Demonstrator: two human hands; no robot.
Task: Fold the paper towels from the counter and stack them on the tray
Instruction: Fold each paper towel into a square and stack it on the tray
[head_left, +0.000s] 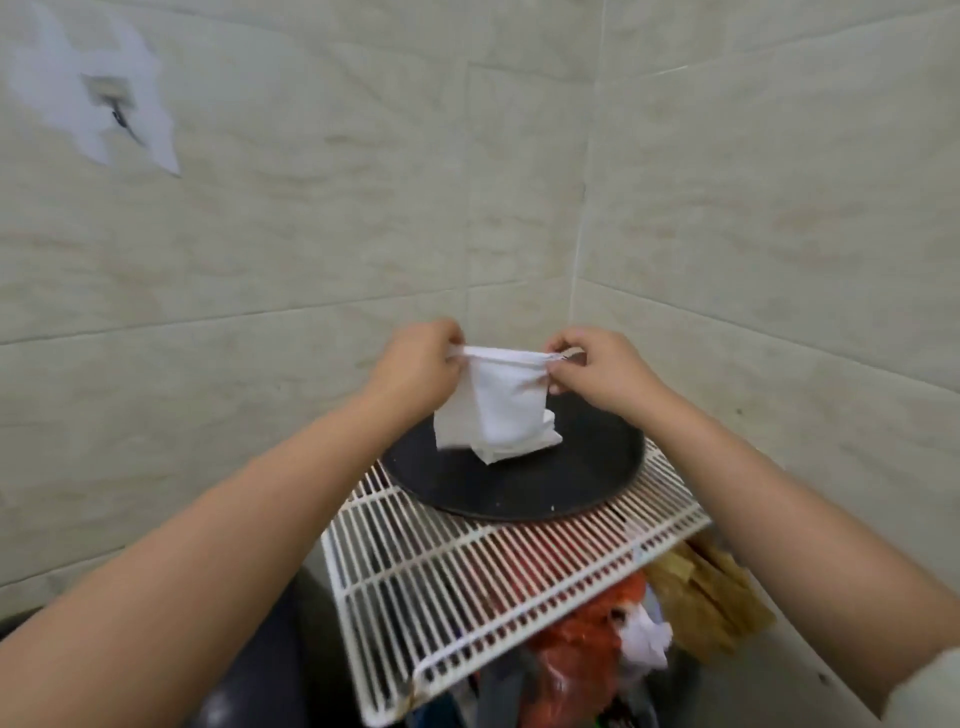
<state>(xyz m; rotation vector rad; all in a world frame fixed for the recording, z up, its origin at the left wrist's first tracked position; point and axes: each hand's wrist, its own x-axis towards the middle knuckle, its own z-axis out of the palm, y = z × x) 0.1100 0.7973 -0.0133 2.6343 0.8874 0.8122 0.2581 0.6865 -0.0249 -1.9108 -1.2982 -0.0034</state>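
Observation:
A white paper towel (498, 395) hangs in the air, doubled over along its top edge. My left hand (415, 369) pinches its top left corner and my right hand (597, 371) pinches its top right corner. Below it a round black tray (587, 478) rests on a white wire rack (467, 571). On the tray, partly hidden behind the hanging towel, lies a small stack of folded white paper towels (524, 449).
Beige tiled walls meet in a corner behind the tray. Under the rack are a red plastic bag (582, 639), crumpled white paper (644, 639) and brown cardboard (711, 597). A dark rounded object (270, 649) sits at the lower left. A hook (117, 111) is stuck on the left wall.

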